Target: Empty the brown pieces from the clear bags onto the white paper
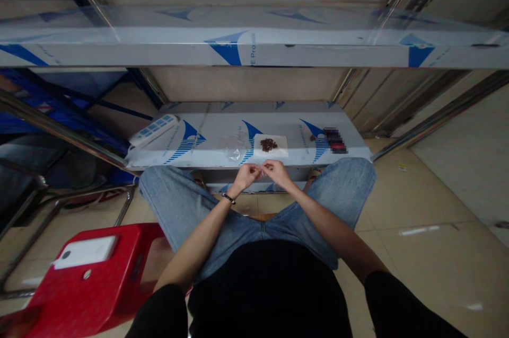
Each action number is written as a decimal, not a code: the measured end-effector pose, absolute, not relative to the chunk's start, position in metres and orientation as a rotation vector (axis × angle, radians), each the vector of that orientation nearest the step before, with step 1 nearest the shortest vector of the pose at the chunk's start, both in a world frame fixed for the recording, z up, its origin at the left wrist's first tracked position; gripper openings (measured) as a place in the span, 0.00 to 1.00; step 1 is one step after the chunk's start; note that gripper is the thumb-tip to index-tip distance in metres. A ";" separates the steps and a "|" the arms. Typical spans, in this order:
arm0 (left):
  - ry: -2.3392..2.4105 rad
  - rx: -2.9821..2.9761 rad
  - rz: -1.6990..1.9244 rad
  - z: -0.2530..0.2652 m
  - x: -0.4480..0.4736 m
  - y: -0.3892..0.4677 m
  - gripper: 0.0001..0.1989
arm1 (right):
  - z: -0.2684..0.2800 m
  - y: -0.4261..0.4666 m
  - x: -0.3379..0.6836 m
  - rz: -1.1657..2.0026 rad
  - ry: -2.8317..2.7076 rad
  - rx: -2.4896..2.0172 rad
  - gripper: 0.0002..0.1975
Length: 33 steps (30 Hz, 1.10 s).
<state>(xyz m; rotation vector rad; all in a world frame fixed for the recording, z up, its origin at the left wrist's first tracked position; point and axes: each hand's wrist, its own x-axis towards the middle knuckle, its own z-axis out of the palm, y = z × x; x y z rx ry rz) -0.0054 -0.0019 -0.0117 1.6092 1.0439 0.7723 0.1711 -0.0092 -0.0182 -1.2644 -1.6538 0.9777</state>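
Note:
My left hand [247, 175] and my right hand [277, 172] meet just in front of the low shelf's edge, above the gap between my knees. The fingers of both are pinched, tip to tip. Whatever they hold is too small to make out. Right behind them lies a white square sheet [281, 151] with a heap of small dark brown pieces [269, 144] on it. To its left rests a crumpled clear plastic wrapper or bag [234, 149]. All of this sits on the film-covered metal shelf [214, 115].
A white power strip [155, 130] lies at the shelf's left end, a blurred-out dark and red object [336, 140] at its right. An upper shelf [167, 52] crosses overhead. On my left stands a red stool [91, 295] carrying a white flat device [85, 251].

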 end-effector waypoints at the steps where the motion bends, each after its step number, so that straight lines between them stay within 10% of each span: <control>1: 1.055 1.631 0.761 -0.011 -0.006 -0.002 0.12 | -0.019 -0.009 0.171 0.976 -1.660 -1.267 0.11; 26: 1.525 2.090 0.728 0.003 -0.004 -0.012 0.09 | -0.007 -0.009 0.174 0.657 -1.777 -1.649 0.01; 33: 1.392 2.250 0.718 0.010 0.004 -0.025 0.10 | -0.017 -0.007 0.177 0.749 -1.736 -1.632 0.15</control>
